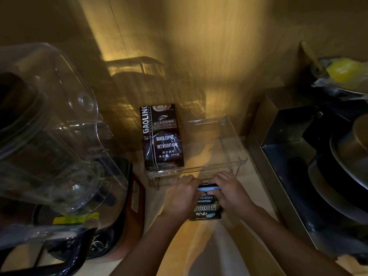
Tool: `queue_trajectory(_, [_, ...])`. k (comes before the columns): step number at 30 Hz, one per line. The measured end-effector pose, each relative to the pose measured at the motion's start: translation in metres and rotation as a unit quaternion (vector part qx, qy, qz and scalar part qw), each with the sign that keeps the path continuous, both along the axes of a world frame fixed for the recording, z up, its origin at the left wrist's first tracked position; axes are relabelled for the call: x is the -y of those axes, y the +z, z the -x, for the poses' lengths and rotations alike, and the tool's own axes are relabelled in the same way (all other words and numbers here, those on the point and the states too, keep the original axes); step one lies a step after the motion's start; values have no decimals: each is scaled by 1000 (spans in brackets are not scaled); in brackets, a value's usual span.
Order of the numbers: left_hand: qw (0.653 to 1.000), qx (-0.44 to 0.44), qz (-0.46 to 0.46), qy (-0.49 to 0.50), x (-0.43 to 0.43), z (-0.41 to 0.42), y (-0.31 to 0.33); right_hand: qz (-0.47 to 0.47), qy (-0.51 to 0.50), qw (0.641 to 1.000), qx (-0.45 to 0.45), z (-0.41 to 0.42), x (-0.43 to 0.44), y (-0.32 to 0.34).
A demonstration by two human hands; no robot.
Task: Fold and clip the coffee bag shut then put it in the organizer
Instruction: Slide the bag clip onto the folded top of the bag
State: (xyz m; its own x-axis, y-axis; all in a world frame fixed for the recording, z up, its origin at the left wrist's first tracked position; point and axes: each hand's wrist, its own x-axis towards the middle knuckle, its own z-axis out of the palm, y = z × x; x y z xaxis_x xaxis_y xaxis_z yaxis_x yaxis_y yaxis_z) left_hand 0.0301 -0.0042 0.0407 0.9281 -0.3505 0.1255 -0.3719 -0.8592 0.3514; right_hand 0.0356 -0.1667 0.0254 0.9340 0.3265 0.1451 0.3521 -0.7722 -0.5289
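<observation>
A small dark coffee bag (207, 208) with white lettering stands on the counter just in front of the clear plastic organizer (237, 148). A pale blue clip (208, 188) lies across the bag's folded top. My left hand (180, 196) grips the left end of the bag top and clip. My right hand (229, 193) grips the right end. Both hands press toward each other. A larger dark coffee bag (162, 138) marked BAKED COFFEE stands upright in the organizer's left side.
A big clear blender jar (49, 124) on a dark base fills the left. A dark appliance with stacked round pans (342, 176) stands on the right. A wooden wall rises behind the organizer. A yellow object (344, 71) lies at the top right.
</observation>
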Motion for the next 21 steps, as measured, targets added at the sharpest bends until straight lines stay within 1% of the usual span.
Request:
queue_trajectory(3, [1000, -8, -8, 7, -5, -2, -3, -6, 7, 1000, -1, 0, 0, 1])
queue_trajectory(9, [999, -21, 26, 34, -4, -3, 0, 14, 13, 1000, -4, -2, -1, 3])
queue_trajectory(13, [998, -30, 20, 43, -4, -6, 4, 27, 14, 1000, -6, -2, -1, 4])
queue_trajectory(16, [1000, -14, -6, 15, -1, -9, 8, 32, 17, 999, -2, -2, -2, 5])
queue_trajectory(21, [999, -38, -26, -13, 6, -12, 11, 45, 15, 999, 0, -3, -4, 5])
